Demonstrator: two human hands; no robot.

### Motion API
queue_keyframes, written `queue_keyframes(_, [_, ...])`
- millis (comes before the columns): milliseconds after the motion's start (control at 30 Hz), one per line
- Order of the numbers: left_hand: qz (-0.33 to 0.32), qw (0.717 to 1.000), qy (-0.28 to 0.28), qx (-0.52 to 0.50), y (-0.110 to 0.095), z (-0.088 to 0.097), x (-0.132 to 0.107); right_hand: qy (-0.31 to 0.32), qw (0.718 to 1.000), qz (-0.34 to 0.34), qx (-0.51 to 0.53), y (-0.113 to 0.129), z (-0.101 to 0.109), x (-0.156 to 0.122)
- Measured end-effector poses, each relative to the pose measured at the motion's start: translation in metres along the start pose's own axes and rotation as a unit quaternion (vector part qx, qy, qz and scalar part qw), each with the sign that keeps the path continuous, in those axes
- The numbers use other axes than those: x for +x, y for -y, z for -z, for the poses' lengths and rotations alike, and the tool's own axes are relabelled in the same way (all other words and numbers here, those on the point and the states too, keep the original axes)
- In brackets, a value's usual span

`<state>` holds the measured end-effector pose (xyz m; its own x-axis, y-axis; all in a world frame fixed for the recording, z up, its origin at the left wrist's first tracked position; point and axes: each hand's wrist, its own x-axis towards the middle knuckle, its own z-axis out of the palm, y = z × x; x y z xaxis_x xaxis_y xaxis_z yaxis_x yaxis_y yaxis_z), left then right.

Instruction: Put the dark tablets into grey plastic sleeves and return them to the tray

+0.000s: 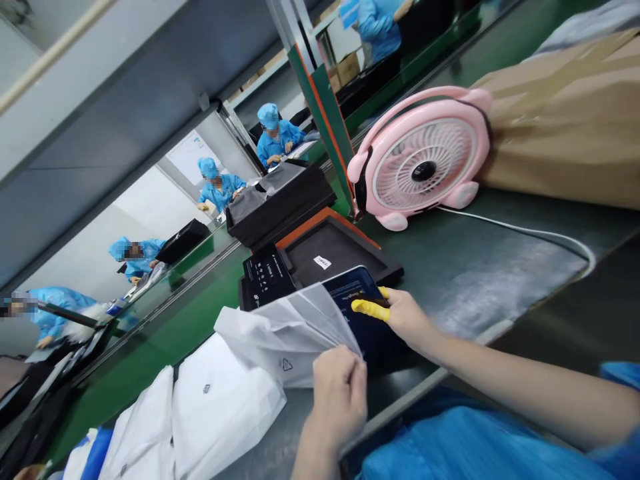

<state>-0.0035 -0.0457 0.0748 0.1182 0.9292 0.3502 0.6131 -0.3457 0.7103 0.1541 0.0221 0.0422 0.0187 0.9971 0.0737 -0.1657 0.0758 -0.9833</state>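
Yellow finger covers (370, 309) sheathe two digits of our right hand (409, 321), which pinches the outer edge of a dark tablet (365, 317). Our left hand (343, 383) is clenched on the near corner of the mouth of a translucent bag (295, 333), knuckles upward. The tablet sits partly inside that mouth: its bare part, with small lettering on the face, lies just left of our right hand and just beyond our left fist, while the rest passes under the film.

What matters most, we judge, is how tablet and mouth line up. The bag stretches leftward from the mouth, away from our right hand, and the tablet points into it. Our right hand is the nearer one to the tablet, touching it; our left is nearer the mouth. Because the film veils one end, we cannot tell the tablet's long axis for sure.

Left of our left hand, white packets (220, 400) lie along the surface (480, 280). Beyond both hands are a black tray (345, 257) and a printed black card (267, 277); farther beyond our right hand stands a pink fan (425, 171).
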Motion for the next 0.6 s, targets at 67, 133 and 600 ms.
queue_keyframes(67, [-0.006, 1.0, 0.01, 0.001, -0.003, -0.007, 0.01, -0.004, 0.999, 0.01, 0.047, -0.002, -0.012, 0.003])
queue_keyframes(133, [-0.014, 1.0, 0.019, 0.001, -0.008, -0.01, 0.027, 0.026, 0.996, 0.029, 0.084, -0.003, -0.026, 0.004])
queue_keyframes(600, [0.075, 0.992, -0.001, 0.101, -0.004, 0.094, 0.065, 0.182, 0.981, 0.003, 0.059, 0.026, -0.029, 0.016])
